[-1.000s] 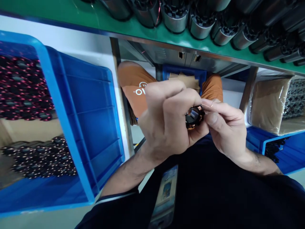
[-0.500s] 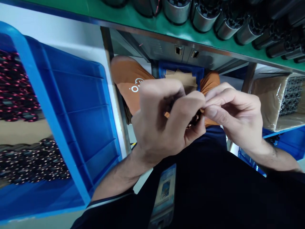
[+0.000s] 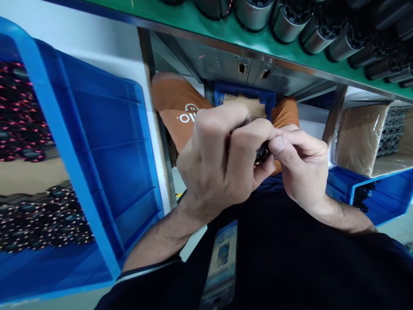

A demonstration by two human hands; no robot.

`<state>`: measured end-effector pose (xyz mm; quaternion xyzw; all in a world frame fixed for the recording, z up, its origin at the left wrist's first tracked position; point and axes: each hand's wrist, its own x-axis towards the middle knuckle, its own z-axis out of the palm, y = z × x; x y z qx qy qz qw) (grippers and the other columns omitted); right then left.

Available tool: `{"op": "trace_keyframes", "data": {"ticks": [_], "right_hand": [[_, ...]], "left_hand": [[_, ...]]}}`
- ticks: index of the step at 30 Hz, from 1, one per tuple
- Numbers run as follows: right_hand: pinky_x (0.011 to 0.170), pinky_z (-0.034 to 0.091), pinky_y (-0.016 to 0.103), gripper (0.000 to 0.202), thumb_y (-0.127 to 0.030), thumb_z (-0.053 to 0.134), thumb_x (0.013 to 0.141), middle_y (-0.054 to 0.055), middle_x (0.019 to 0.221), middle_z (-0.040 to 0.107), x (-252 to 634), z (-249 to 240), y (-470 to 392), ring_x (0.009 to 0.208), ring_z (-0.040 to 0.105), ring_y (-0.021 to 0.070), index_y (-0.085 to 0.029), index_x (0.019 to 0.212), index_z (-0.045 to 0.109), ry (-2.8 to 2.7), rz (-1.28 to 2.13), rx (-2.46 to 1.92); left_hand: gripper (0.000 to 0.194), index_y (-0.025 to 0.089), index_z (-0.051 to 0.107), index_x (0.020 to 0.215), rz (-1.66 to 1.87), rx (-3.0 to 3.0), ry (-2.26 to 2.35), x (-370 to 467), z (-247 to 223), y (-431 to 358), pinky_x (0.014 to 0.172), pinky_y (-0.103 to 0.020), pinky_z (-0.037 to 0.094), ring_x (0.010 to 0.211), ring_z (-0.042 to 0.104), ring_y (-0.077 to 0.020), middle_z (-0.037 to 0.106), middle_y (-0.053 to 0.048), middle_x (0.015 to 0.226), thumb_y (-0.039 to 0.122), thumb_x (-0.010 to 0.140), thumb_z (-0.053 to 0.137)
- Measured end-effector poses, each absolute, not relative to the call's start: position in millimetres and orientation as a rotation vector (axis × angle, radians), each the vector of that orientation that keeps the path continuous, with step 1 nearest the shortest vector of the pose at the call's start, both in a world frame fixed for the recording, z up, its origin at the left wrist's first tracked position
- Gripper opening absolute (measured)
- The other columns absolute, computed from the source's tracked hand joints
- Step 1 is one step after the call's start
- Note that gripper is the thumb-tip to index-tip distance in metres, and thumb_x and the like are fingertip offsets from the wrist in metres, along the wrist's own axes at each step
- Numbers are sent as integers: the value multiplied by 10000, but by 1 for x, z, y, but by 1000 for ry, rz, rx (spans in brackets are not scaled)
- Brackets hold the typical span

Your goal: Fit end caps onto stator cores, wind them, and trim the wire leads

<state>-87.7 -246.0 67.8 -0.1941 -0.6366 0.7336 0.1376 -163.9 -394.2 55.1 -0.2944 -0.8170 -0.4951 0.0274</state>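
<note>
My left hand (image 3: 222, 159) is curled around a dark motor stator (image 3: 262, 153), which is mostly hidden behind the fingers. Only a black, ridged bit of it shows between the index finger and thumb. My right hand (image 3: 300, 161) meets it from the right, thumb and index finger pinched together at the stator's edge. Whatever lies in that pinch is too small or too covered to make out. Both hands are held in front of my body, above the lap.
Several metal-and-black cylinders (image 3: 290, 26) line the green bench top (image 3: 180, 19). A blue crate (image 3: 106, 142) at left holds wound parts (image 3: 41, 219) in layers with cardboard. Below the bench sits a blue bin (image 3: 219, 91) with cardboard. At right, a plastic-lined carton (image 3: 358, 137) stands over another blue crate (image 3: 387, 202).
My right hand has drawn in to the left, against the left hand's fingertips. The left hand has rolled slightly, and the copper-coloured bits seen earlier between its fingers are now hidden.
</note>
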Motion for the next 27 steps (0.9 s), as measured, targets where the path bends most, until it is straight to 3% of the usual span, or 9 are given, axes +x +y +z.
{"op": "trace_keyframes", "data": {"ticks": [7,13,17,21,24,27], "right_hand": [[847,705,321,88,-433,951,1037,-17,1054,881,-92,71,-258,947,816,168,-369,1096,947,-1857,2000,-575],[830,727,356,213,-523,900,1062,6,1058,866,-92,77,-254,844,794,184,-315,1104,874,-2022,2082,-712],[777,713,351,179,-469,959,1019,8,994,837,-95,88,-227,836,794,187,-310,1081,903,-2110,2225,-523],[756,701,354,154,-392,1013,956,21,992,840,-104,102,-195,876,787,220,-341,1072,925,-2390,2101,-164],[757,702,350,179,-317,995,968,9,1017,851,-113,117,-180,859,769,214,-370,1126,932,-2580,1895,72],[898,745,368,200,-335,1044,910,8,1008,865,-123,137,-173,955,823,243,-385,1069,935,-2772,1767,76]], "left_hand": [[241,379,699,1315,-1466,-907,-2546,-165,56,-392,1054,-473,703,1247,821,-307,796,-23,1272,397,1085,769],[279,283,719,1256,-1269,-939,-2341,-165,51,-393,888,-450,709,1074,791,-304,789,-114,1221,373,997,771],[287,229,730,1198,-1322,-959,-2319,-171,57,-399,866,-392,730,1069,809,-283,788,-142,1166,344,944,799],[227,263,674,1129,-1440,-1026,-2323,-174,68,-403,830,-338,725,1024,823,-247,750,-66,1032,321,938,783],[222,267,639,1143,-1576,-1059,-2356,-173,75,-403,924,-403,722,1096,782,-272,713,-67,1041,312,965,763],[241,280,629,1192,-2034,-1013,-2361,-173,75,-403,989,-448,696,1108,732,-260,705,-57,1128,256,978,738]]}}
